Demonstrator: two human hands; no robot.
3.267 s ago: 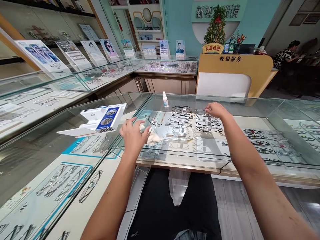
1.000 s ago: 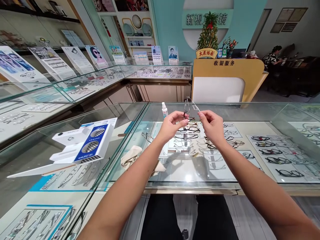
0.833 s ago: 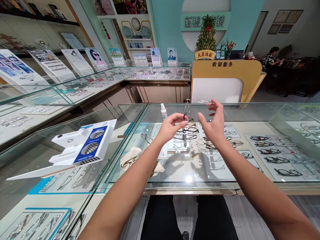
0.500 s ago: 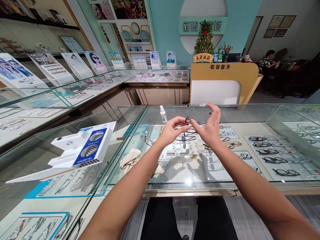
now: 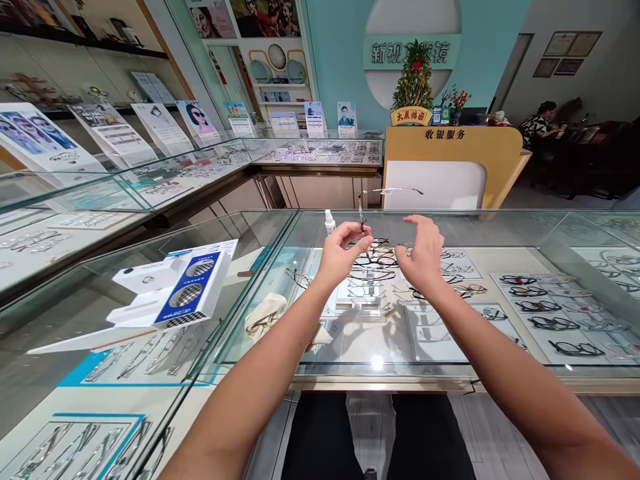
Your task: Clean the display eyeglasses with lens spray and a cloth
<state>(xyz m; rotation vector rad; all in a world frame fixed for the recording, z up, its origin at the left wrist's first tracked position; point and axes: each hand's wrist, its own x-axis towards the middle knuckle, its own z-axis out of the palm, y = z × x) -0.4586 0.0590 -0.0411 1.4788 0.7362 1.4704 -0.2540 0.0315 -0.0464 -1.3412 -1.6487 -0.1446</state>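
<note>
My left hand (image 5: 341, 252) pinches a pair of thin-framed eyeglasses (image 5: 361, 208) above the glass counter. One temple arm of the glasses reaches out to the right at the top, past the lens area. Apart from the glasses, my right hand (image 5: 423, 252) hovers to the right with thumb and forefinger spread and nothing between them. Just behind my left hand stands a small white spray bottle (image 5: 330, 221), partly covered by the fingers. A cream cloth (image 5: 267, 313) lies crumpled on the counter top, partly behind my left forearm.
An unfolded blue-and-white box (image 5: 187, 293) rests on the glass at the left. Under the glass counter (image 5: 373, 370) lie rows of eyeglasses (image 5: 537, 306) on trays. Leaflet stands (image 5: 197, 122) line the far left counter. A person (image 5: 543, 125) sits at the back right, beyond the yellow desk (image 5: 503, 150).
My right hand has let go of the glasses and moved away from my left. The glasses have turned in my left hand, so one temple arm now points right.
</note>
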